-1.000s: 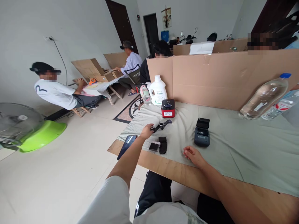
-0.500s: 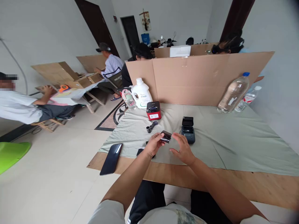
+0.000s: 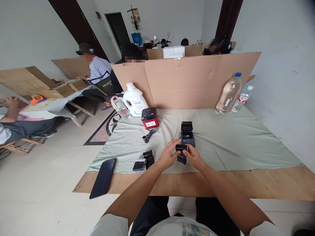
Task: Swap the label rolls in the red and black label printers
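Observation:
Both hands grip a small black label roll (image 3: 181, 148), with a glossy dark strip (image 3: 181, 159) hanging below it. My left hand (image 3: 169, 154) has its thumb and fingers at the roll's left end. At the right end, my right hand (image 3: 195, 158) pinches it. Just behind the roll stands a small dark label printer (image 3: 188, 141) with its lid (image 3: 186, 126) up; the hands partly cover its front. To the left on the cloth lie several more dark rolls and strips, including an upright roll (image 3: 145, 139) with a loose tail and a cluster of black rolls (image 3: 148, 157).
A black phone (image 3: 102, 178) lies at the table's left edge. Behind are a red-black box (image 3: 150, 118), a white detergent bottle (image 3: 136, 101) and a clear cup (image 3: 123, 109). A cardboard screen (image 3: 187, 83) and two water bottles (image 3: 228, 95) stand at the back. Other people sit beyond.
The view has turned right. The roll has moved in front of the printer, and my right hand has closed on it beside my left. Its strip now hangs down.

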The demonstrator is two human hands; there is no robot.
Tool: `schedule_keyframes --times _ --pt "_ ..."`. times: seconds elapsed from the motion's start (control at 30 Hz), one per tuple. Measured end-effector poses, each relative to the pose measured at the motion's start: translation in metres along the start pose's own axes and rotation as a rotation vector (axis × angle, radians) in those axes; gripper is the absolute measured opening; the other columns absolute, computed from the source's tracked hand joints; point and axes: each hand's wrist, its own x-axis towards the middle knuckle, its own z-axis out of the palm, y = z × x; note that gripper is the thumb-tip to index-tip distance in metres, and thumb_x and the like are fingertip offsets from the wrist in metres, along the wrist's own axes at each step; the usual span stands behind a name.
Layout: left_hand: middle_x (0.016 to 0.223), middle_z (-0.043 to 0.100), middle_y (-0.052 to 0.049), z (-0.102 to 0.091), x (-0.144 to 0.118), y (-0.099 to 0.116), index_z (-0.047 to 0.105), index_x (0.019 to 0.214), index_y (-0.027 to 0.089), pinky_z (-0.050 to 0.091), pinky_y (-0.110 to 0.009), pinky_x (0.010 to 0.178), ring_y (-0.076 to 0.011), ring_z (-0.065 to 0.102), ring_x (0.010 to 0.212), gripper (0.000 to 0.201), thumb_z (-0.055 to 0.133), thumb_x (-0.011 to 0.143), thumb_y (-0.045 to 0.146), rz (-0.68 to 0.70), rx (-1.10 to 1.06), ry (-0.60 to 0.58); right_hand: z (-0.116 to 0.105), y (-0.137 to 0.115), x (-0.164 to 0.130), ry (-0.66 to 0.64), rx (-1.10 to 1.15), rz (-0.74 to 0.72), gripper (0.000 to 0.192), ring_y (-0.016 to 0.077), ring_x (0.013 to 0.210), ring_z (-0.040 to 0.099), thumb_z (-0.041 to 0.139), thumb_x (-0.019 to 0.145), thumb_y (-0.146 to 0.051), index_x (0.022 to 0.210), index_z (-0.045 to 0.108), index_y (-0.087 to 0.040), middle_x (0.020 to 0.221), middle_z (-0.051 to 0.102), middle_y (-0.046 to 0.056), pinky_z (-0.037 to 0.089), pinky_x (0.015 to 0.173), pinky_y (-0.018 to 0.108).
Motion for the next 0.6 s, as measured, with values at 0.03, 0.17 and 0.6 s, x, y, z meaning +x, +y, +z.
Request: schedule_keyframes --times 0.03,0.17,0.6 --pt "0.123 0.056 -0.008 0.001 0.002 0.001 0.053 0.123 0.024 0.041 -0.039 0.100 -0.0210 0.049 0.118 0.041 0.055 0.083 0.020 0.023 -0.009 -0.054 0.000 -0.001 0.000 0.007 -0.010 0.008 0.038 0.0164 0.079 0.057 0.053 0.082 -0.054 0.097 0.054 -0.020 0.085 0.061 0.002 0.048 0.071 0.031" --pt "0.116 0.059 -0.007 0.005 0.007 0.002 0.058 0.118 0.024 0.042 -0.037 0.098 -0.0201 0.054 0.110 0.043 0.053 0.078 0.009 -0.008 -0.081 -0.108 0.000 -0.004 -0.004 0.050 0.030 0.051 0.043 0.0140 0.071 0.056 0.062 0.074 -0.056 0.096 0.053 -0.020 0.083 0.060 0.002 0.048 0.065 0.029" --pt "0.101 0.062 -0.005 0.031 0.012 -0.014 0.070 0.090 0.020 0.044 -0.032 0.090 -0.0191 0.058 0.098 0.037 0.057 0.059 0.004 -0.299 -0.456 0.062 -0.016 0.011 -0.005 0.093 -0.118 -0.135 0.032 0.0200 0.100 0.056 0.063 0.076 -0.043 0.100 0.055 -0.023 0.108 0.057 0.006 0.050 0.082 0.036"
